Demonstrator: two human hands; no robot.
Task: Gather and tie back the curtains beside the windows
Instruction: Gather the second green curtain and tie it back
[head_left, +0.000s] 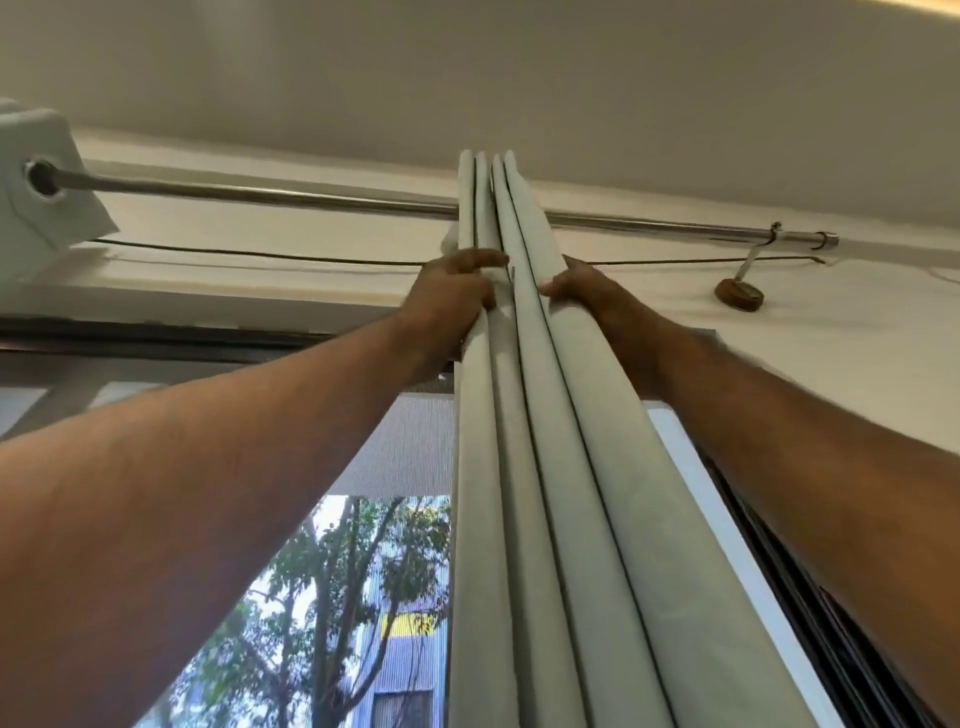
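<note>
Left hand (457, 291): raised overhead, fingers curled round the left edge of the gathered curtain (519, 441), thumb laid across the front pleats just below the rod (311, 196).
Right hand (576, 291): raised to the same height, fingers wrapped behind the bundle's right side, thumb tip on the outer pleat; both hands squeeze the folds together between them.
Curtain: pale grey-green fabric, pressed into a tight stack of narrow pleats. Long axis runs vertically, top ends pointing up at the ceiling (519, 67) past the rod, body hanging down out of the bottom of the view. Position: on the rod, right of its midpoint, in front of the window's right edge.
Rod: polished metal, horizontal, crossing behind the pleats; right end held by a bracket (740, 291) fixed to the wall.
Second curtain (41, 208): same fabric, eyelet threaded on the rod at far left.
Window (363, 571): trees and a building visible outside.
</note>
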